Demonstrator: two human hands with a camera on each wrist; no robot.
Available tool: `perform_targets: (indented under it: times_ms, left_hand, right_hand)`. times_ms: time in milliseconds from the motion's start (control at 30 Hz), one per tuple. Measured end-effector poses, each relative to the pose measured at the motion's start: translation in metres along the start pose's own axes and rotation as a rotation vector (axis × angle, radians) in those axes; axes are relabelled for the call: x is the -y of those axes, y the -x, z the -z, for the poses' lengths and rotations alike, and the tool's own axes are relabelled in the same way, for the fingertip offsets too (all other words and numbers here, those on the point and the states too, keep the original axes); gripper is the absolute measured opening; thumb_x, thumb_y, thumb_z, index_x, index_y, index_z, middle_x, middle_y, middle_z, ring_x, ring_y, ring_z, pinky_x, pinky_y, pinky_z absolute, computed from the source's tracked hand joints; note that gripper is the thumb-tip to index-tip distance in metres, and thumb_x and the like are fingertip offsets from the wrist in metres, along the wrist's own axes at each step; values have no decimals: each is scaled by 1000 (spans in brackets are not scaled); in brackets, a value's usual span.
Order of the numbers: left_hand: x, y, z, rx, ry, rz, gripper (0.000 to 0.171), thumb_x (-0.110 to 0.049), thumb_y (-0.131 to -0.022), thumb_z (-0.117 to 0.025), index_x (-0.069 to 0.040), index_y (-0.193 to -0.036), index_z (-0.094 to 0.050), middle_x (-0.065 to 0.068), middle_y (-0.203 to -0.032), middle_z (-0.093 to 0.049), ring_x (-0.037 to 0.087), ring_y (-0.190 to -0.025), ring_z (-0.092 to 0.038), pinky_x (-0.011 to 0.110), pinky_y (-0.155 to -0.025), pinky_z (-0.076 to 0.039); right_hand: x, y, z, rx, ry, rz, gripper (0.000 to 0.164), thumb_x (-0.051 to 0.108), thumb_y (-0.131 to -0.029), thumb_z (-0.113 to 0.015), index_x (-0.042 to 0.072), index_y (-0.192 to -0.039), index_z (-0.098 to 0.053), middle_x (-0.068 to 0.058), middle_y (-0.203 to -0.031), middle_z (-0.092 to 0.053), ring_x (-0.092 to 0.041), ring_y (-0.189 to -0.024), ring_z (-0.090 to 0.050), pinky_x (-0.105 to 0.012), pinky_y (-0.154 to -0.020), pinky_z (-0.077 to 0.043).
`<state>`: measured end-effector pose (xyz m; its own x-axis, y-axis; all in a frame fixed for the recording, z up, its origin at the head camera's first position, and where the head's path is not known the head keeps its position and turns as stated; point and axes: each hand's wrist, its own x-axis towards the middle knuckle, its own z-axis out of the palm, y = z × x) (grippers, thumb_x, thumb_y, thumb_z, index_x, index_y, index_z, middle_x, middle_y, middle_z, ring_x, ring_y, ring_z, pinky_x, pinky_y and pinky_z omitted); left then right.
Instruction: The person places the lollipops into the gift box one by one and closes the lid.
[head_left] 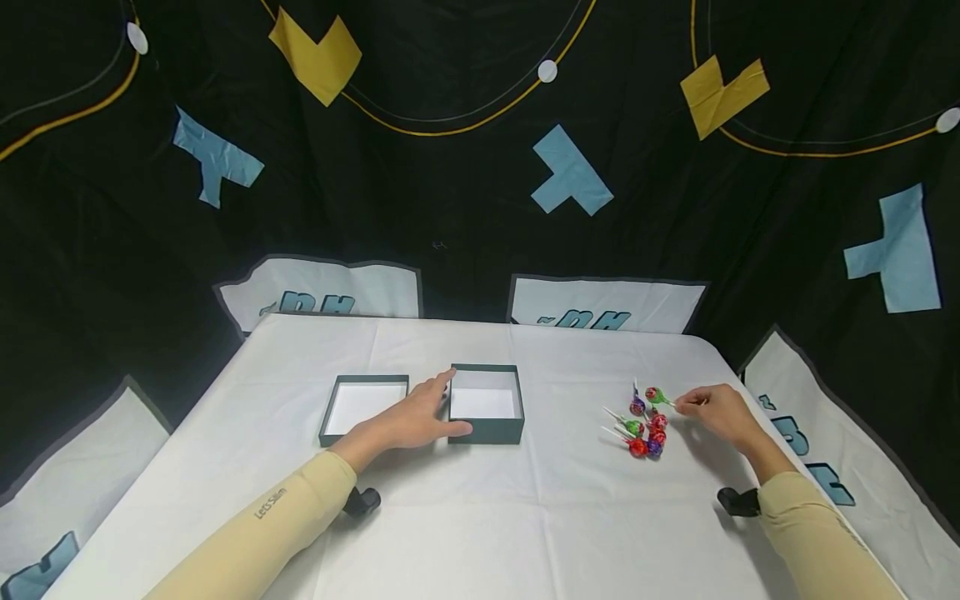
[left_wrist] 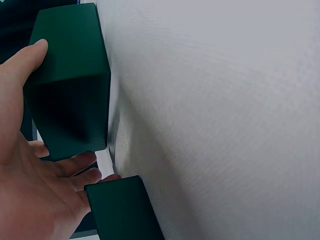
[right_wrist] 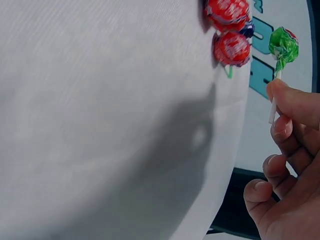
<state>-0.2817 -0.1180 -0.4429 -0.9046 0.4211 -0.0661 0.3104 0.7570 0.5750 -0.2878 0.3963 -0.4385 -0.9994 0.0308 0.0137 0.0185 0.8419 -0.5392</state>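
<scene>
With thumb and forefinger my right hand [head_left: 717, 410] pinches the white stick of a lollipop in a green and red wrapper [right_wrist: 284, 46]. Held up off the cloth in the right wrist view, this lollipop is beside several others in red, purple and green wrappers [head_left: 637, 448]. My left hand [head_left: 417, 414] grips the left side of a dark green open box [head_left: 486, 432] with a white inside. Its thumb [left_wrist: 38, 54] lies on the front wall, and the forefinger reaches the far left corner. Inside the box only bare white shows.
Left of the box lies a shallow green lid [head_left: 367, 404], white inside up, close to the left hand's fingers. A white cloth [head_left: 585, 517] covers the table. Behind hangs a black curtain [head_left: 450, 208] with blue and yellow shapes.
</scene>
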Motion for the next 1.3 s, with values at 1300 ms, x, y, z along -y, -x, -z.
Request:
perform_targets:
  times_ms: [1300]
  left_hand:
    - [1,0,2,5,5,-3,108,-74,-87,-58,-13,-163,-14,12,-167,-22,32,-154,-21,52,-123,-22]
  right_hand:
    - [82,-7,-5,40,-128,81,27,24,-97,-68,2,-112,-75,-12,-102,-71,-27,-90,-51,-34,-72,-43]
